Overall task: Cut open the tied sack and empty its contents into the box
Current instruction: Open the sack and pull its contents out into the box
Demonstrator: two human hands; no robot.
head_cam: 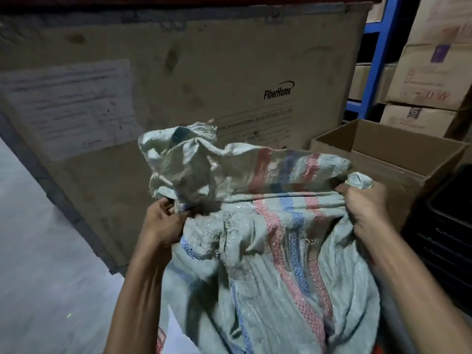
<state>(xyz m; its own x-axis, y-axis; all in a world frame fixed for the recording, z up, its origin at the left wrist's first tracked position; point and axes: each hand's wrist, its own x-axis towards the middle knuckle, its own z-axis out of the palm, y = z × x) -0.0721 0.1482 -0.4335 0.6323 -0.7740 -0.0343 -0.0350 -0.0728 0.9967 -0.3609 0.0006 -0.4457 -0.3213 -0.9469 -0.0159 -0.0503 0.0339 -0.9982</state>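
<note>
Head view, and both hands are locked onto the job: the left hand (163, 221) has its fingers curled into a bunch of cloth at the sack's left edge, and the right hand (365, 208) is clenched round a wad of fabric at the right edge, both forearms reaching up from the near side. Between them the sack (268, 264), pale woven stuff with red and blue stripes, is stretched taut, its crumpled top end flopped over to the far side. Just beyond the right hand sits the open box (413, 149), flaps up. Behind it all stands a big stained FiberHome carton (217, 72) with a paper sheet (69, 106) stuck on its left part. Far right, a blue rack post (380, 47) and stacked cartons (429, 72); near right, dark crates (447, 226); grey floor (38, 251) on the left.
</note>
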